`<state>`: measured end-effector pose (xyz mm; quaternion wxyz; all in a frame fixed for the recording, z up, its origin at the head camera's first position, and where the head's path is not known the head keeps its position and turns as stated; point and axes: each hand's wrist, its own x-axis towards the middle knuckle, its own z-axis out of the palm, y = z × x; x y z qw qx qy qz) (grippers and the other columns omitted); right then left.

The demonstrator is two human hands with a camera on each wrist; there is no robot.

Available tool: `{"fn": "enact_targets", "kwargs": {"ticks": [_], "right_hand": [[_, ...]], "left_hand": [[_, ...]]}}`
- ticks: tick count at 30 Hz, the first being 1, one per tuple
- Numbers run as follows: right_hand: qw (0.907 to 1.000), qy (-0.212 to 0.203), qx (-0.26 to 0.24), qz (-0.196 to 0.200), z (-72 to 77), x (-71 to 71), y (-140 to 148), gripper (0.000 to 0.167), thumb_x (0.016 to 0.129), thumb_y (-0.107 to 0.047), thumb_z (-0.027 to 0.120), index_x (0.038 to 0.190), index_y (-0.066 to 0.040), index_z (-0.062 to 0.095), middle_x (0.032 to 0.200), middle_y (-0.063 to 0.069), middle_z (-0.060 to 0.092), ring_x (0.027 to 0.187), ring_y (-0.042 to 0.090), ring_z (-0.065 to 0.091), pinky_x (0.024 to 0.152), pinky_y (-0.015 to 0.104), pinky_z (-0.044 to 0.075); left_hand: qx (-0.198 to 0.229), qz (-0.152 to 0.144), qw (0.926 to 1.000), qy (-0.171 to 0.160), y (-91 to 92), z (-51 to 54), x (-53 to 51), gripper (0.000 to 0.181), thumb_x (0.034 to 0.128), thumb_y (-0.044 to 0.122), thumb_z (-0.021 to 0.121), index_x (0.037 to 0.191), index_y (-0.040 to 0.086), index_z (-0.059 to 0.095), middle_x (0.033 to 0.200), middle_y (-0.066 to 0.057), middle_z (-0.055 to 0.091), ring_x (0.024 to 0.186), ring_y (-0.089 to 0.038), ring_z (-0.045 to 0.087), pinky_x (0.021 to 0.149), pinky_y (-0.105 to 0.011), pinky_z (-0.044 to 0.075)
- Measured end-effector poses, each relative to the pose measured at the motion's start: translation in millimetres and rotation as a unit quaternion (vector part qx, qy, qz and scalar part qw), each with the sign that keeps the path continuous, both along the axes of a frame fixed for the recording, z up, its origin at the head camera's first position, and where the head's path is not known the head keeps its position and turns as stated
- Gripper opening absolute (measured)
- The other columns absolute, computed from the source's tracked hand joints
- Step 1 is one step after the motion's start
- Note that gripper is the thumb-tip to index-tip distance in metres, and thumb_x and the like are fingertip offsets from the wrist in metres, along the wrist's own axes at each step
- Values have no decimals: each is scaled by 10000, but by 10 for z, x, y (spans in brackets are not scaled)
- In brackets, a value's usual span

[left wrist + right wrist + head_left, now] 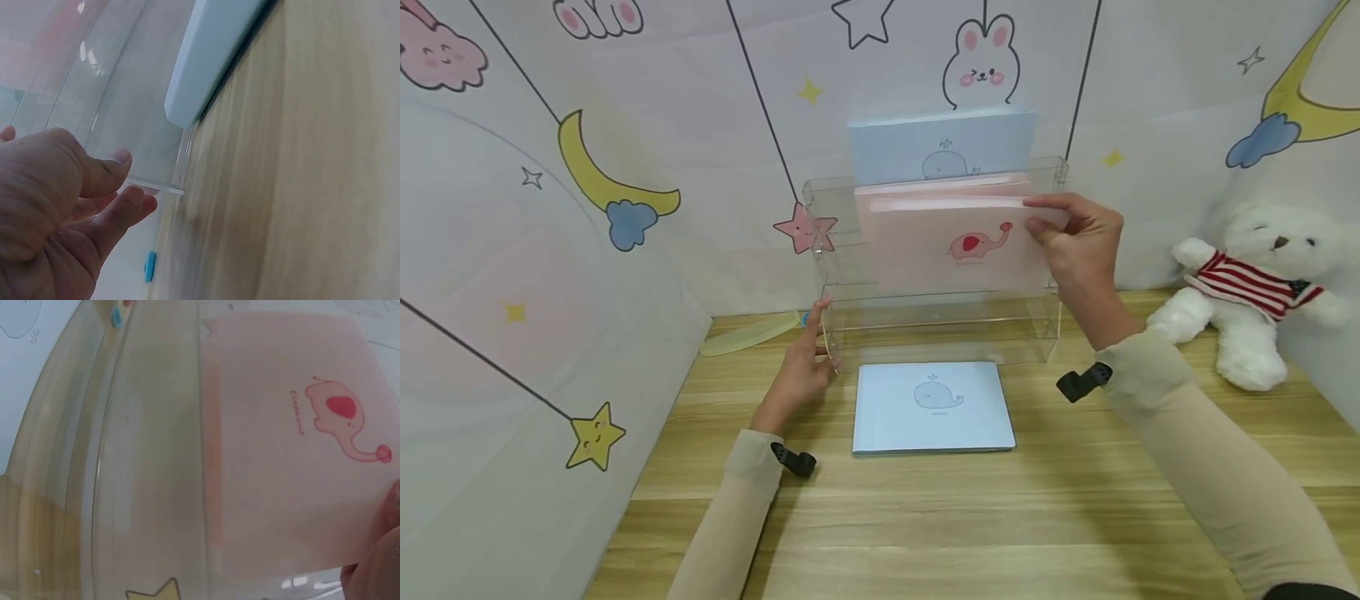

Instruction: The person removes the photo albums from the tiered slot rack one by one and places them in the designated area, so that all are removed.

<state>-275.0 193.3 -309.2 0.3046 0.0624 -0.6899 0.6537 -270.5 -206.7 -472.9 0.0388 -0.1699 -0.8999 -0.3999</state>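
My right hand [1084,246] pinches the upper right corner of a pink elephant booklet [917,246], held upright at a clear tiered rack [940,333]. Another pink booklet [863,204] stands just behind it, and a blue whale booklet [887,150] rises at the back. The left hand [801,371] grips the rack's lower left side; in the left wrist view thumb and fingers of that hand [75,206] close round the clear edge [156,186]. The right wrist view shows the elephant booklet [269,469] with fingertips at its corner.
A blue whale booklet [932,425] lies flat on the wooden table [925,525] in front of the rack. A yellowish comb [748,335] lies left of the rack, and a white teddy bear [1251,333] sits at the right. Behind hangs a printed cloth [700,100].
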Motion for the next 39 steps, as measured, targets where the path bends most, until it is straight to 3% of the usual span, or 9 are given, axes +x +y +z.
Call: {"fn": "enact_targets", "kwargs": {"ticks": [10,20,26,31,39], "right_hand": [[9996,-43,-265,129,-50,183,222,208,910,68,798,1064,-57,859,1029,-29,837,887,49,783,766,151,634],[9989,-2,-472,-44,-147,327,475,201,890,103,797,1032,-28,855,940,-37,826,824,73,780,711,144,628],[9975,-176,-563,-380,-209,428,632,222,890,143,764,1063,22,834,888,-71,804,765,56,768,664,137,620],[9946,-604,-126,-838,-280,523,750,220,939,74,744,1130,1,825,962,-109,761,798,52,737,691,115,612],[9790,-1421,634,-1315,-393,674,927,266,1021,-22,675,1259,-57,791,1050,-203,675,855,-9,696,726,74,590]], "left_hand": [[-43,-2,10000,-2,-3,-15,-14,1132,972,-98,697,1676,510,52,1649,-344,380,1259,-534,691,968,-587,651],[0,-60,10000,0,-7,7,-5,1130,961,-112,700,1678,485,64,1645,-344,383,1259,-545,686,982,-588,644],[31,-23,10000,-67,-4,13,-3,1123,966,-102,700,1677,494,67,1642,-346,373,1260,-542,686,977,-585,647],[44,-10,10000,-88,-4,11,-4,1085,967,-99,700,1695,417,83,1625,-352,396,1253,-537,693,973,-586,650],[33,-46,10000,-56,-5,11,-11,1073,961,-112,700,1703,368,91,1644,-349,372,1266,-549,679,974,-589,647]]}}
